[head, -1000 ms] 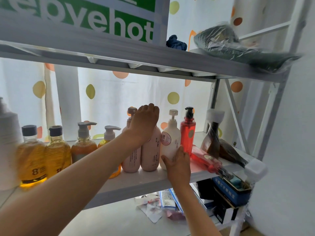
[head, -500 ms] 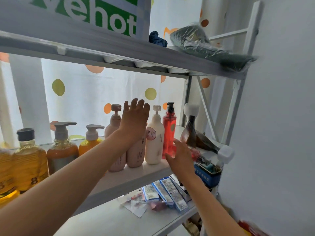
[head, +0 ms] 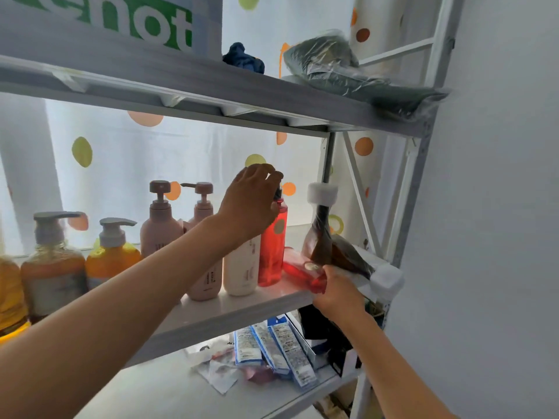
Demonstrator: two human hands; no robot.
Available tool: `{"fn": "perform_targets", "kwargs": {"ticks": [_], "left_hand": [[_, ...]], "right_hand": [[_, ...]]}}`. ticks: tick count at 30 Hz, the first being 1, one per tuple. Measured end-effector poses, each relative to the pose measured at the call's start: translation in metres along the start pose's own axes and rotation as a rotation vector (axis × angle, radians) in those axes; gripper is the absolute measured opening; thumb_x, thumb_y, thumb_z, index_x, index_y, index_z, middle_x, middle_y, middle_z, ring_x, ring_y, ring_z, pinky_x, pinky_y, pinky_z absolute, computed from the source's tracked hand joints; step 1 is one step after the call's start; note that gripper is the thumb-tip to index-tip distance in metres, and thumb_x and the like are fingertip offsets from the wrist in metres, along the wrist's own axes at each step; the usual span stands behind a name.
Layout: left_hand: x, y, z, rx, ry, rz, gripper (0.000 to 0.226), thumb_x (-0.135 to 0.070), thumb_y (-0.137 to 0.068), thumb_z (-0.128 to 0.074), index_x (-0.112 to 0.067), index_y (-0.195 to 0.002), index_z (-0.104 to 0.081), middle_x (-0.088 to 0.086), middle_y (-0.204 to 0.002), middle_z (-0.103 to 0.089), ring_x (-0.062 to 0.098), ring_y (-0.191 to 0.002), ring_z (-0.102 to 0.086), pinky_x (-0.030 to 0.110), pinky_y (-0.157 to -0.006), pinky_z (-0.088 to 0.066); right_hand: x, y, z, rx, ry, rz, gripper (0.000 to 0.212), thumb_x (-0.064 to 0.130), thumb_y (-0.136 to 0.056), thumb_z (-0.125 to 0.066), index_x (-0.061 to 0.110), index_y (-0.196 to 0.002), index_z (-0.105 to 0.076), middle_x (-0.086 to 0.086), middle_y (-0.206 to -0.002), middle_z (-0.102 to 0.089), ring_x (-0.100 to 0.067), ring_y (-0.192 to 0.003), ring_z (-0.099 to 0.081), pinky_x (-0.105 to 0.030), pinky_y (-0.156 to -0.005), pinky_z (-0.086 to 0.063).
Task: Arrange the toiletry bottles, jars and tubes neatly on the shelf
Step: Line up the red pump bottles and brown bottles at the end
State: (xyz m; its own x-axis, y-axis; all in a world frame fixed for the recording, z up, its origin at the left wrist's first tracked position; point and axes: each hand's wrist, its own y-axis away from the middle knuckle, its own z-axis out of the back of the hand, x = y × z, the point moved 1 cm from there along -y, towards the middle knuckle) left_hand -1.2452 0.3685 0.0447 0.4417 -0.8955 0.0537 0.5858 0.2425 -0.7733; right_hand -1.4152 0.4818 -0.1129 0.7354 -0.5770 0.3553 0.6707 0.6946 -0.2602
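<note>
While left grip (head: 252, 201) pinches upright red bottle's (head: 272, 252) pump, right grip (head: 337, 293) clasps toppled red bottle (head: 298, 267) beside it.

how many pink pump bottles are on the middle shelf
2, side by side on the middle shelf: one pink pump bottle right of the orange bottle, the other just right of it, partly behind the left forearm. More may be hidden.

Home bathrm: toiletry shelf (head: 230, 309), curtain (head: 187, 158)
</note>
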Motion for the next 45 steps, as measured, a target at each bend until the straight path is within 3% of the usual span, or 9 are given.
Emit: {"fn": "perform_targets", "kwargs": {"ticks": [5,11,18,22,25,28,33,37,45], "left_hand": [[-0.016,-0.024,-0.019,0.128,-0.033,0.149,0.032,-0.023,-0.085,-0.061,-0.013,-0.115,-0.059,0.005,-0.126,-0.054,0.025,-0.121,-0.046,0.04,-0.096,-0.045],[-0.032,-0.043,-0.042,0.194,-0.149,0.275,0.016,-0.019,-0.083,-0.061,-0.007,-0.093,-0.059,0.012,-0.105,-0.056,0.03,-0.099,-0.056,0.037,-0.079,-0.045],[-0.041,-0.059,-0.047,0.173,-0.227,0.373,0.008,-0.012,-0.08,-0.058,-0.01,-0.075,-0.051,0.014,-0.087,-0.061,0.032,-0.09,-0.056,0.031,-0.066,-0.038],[-0.043,-0.063,-0.046,0.201,-0.293,0.368,0.009,-0.011,-0.083,-0.058,-0.005,-0.09,-0.06,0.015,-0.099,-0.058,0.031,-0.099,-0.053,0.034,-0.073,-0.042],[-0.039,-0.067,-0.045,0.206,-0.337,0.341,0.017,-0.007,-0.083,-0.059,-0.003,-0.098,-0.065,0.015,-0.103,-0.058,0.031,-0.102,-0.055,0.037,-0.08,-0.048],[-0.031,-0.069,-0.045,0.21,-0.365,0.307,0.018,-0.004,-0.084,-0.06,-0.005,-0.101,-0.066,0.013,-0.105,-0.059,0.03,-0.102,-0.056,0.037,-0.082,-0.049],[-0.018,-0.074,-0.047,0.223,-0.374,0.247,0.026,-0.001,-0.084,-0.059,-0.008,-0.109,-0.061,0.011,-0.111,-0.056,0.028,-0.105,-0.055,0.033,-0.082,-0.044],[-0.003,-0.079,-0.048,0.239,-0.317,0.227,0.028,-0.001,-0.085,-0.06,-0.009,-0.112,-0.06,0.009,-0.114,-0.056,0.027,-0.105,-0.056,0.032,-0.083,-0.044],[0.005,-0.078,-0.049,0.229,-0.255,0.225,0.025,-0.001,-0.085,-0.061,-0.011,-0.108,-0.06,0.006,-0.109,-0.058,0.025,-0.101,-0.057,0.033,-0.083,-0.047]], "right_hand": [[-0.028,-0.007,-0.005,-0.126,0.005,0.195,0.052,0.024,-0.09,-0.06,0.026,-0.139,-0.042,-0.005,-0.129,-0.052,-0.024,-0.117,-0.056,-0.036,-0.094,-0.048],[-0.052,-0.017,0.004,-0.239,-0.283,0.384,0.026,0.027,-0.086,-0.068,0.022,-0.111,-0.059,0.004,-0.102,-0.062,-0.015,-0.091,-0.063,-0.028,-0.078,-0.052],[-0.044,-0.051,0.056,-0.236,-0.602,0.408,0.035,0.025,-0.075,-0.081,0.018,-0.105,-0.065,0.009,-0.09,-0.062,-0.007,-0.082,-0.056,-0.017,-0.075,-0.043],[-0.027,-0.08,0.08,-0.222,-0.662,0.435,0.033,0.02,-0.075,-0.08,0.014,-0.104,-0.066,0.005,-0.09,-0.064,-0.011,-0.084,-0.058,-0.023,-0.081,-0.046],[-0.007,-0.102,0.095,-0.24,-0.683,0.475,0.024,0.021,-0.075,-0.08,0.016,-0.088,-0.062,0.015,-0.074,-0.057,0.001,-0.067,-0.052,-0.006,-0.064,-0.037],[0.017,-0.126,0.103,-0.227,-0.719,0.489,0.026,0.012,-0.074,-0.079,0.012,-0.094,-0.063,0.019,-0.074,-0.054,0.009,-0.065,-0.05,0.002,-0.059,-0.034],[0.053,-0.16,0.108,-0.189,-0.658,0.478,0.03,0.017,-0.072,-0.082,0.012,-0.097,-0.065,0.007,-0.088,-0.066,-0.007,-0.077,-0.06,-0.007,-0.064,-0.04],[0.065,-0.18,0.118,-0.193,-0.589,0.446,0.017,0.02,-0.074,-0.08,0.009,-0.085,-0.074,-0.002,-0.084,-0.072,-0.018,-0.082,-0.067,-0.029,-0.079,-0.053],[0.066,-0.202,0.125,-0.094,-0.427,0.533,0.008,0.02,-0.08,-0.074,0.015,-0.085,-0.077,-0.003,-0.087,-0.073,-0.021,-0.088,-0.065,-0.034,-0.084,-0.051]]}}
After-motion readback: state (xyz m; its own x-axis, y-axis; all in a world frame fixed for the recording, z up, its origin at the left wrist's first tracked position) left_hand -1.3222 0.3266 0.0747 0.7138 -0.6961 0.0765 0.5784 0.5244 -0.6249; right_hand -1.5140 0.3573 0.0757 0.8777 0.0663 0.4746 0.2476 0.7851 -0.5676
